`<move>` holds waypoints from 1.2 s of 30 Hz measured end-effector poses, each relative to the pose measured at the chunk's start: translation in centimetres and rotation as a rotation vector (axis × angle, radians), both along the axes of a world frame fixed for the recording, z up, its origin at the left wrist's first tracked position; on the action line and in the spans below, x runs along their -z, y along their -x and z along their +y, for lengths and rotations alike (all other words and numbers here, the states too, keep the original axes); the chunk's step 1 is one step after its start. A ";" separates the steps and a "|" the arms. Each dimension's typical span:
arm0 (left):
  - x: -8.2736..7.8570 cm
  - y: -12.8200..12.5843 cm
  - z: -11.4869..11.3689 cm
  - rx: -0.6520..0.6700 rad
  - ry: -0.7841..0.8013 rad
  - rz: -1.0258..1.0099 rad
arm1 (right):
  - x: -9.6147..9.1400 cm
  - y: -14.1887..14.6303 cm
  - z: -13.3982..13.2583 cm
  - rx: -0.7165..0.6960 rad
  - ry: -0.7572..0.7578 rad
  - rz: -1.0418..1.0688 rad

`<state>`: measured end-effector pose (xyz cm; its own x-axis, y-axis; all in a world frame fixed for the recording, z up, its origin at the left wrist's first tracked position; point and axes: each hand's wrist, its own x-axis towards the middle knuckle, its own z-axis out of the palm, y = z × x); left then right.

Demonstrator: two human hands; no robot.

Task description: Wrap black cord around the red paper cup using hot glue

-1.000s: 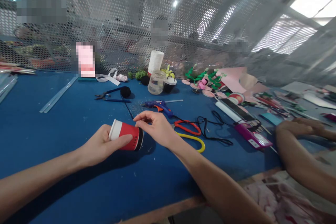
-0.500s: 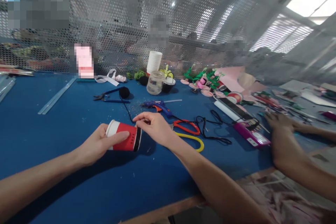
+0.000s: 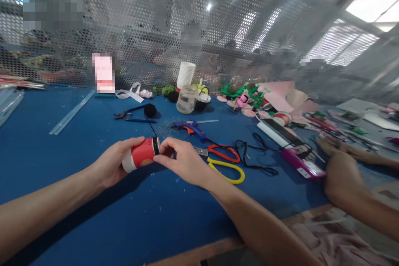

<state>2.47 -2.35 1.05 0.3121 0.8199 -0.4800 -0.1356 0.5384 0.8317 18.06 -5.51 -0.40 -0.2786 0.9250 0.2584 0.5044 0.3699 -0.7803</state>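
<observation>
A red and white paper cup (image 3: 141, 152) lies tilted on its side in my left hand (image 3: 114, 162), whose fingers wrap round the white end. Black yarn circles the cup's other end as a band (image 3: 156, 145). A strand runs from this band up to a black yarn ball (image 3: 150, 110) on the table. My right hand (image 3: 181, 158) is closed, its thumb and bent fingers touching the yarn-wrapped end; the fingertips are partly hidden. Just beyond it are a blue glue gun (image 3: 190, 128) and scissors (image 3: 226, 170) with red and yellow handles.
Pliers (image 3: 134, 116) lie beside the yarn ball. Behind stand a clear jar (image 3: 186, 100), a cup stack (image 3: 186, 75) and a black-wrapped cup (image 3: 202, 102). Rightward are a black cord (image 3: 249, 153), green and pink craft flowers (image 3: 246, 97), a purple box (image 3: 302, 165) and another person's arm (image 3: 346, 178).
My left hand has turned the cup, so a gold round print shows and its yarn-wrapped end tilts upward. My right thumb has moved down to the lower edge of that end.
</observation>
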 end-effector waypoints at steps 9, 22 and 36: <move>0.2 0.1 -0.2 0.034 -0.041 0.004 | -0.5 0.0 -0.2 -0.019 0.108 0.079; 0.8 0.4 -0.7 0.147 -0.371 0.132 | 0.5 -0.5 0.7 -0.008 0.443 0.486; -0.4 0.8 0.3 0.236 -0.063 -0.086 | -0.4 -0.4 -0.2 -0.018 0.097 0.238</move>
<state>1.63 -2.06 1.41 0.5358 0.7469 -0.3938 -0.0838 0.5111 0.8554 18.45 -5.71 0.00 -0.2372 0.9440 0.2292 0.2963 0.2950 -0.9084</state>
